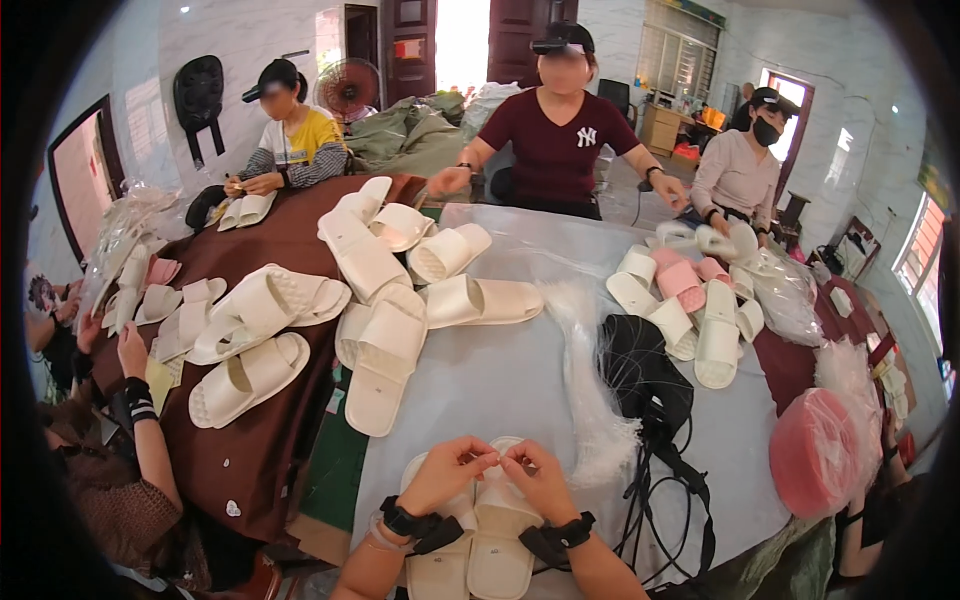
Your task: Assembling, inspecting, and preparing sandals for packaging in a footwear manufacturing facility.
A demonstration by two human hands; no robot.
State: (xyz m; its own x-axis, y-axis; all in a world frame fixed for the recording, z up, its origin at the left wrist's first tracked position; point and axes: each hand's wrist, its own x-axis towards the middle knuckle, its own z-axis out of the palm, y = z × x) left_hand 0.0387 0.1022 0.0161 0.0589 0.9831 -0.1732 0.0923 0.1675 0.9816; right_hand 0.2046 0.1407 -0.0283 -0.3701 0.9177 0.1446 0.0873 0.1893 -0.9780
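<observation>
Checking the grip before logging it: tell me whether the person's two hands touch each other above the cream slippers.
Touching. The head view shows the left hand and right hand meeting fingertip to fingertip, no gap visible, above the pair of cream slippers.

Cream slippers [470, 540] are held under two hands with black wristbands [565, 532]. The bench [500, 380] is covered pale grey, with a dark brown cloth [270, 440] on its left. Pink slippers [682, 280], black cords [650, 380] and a pink roll [815, 450] are seen at right.
</observation>
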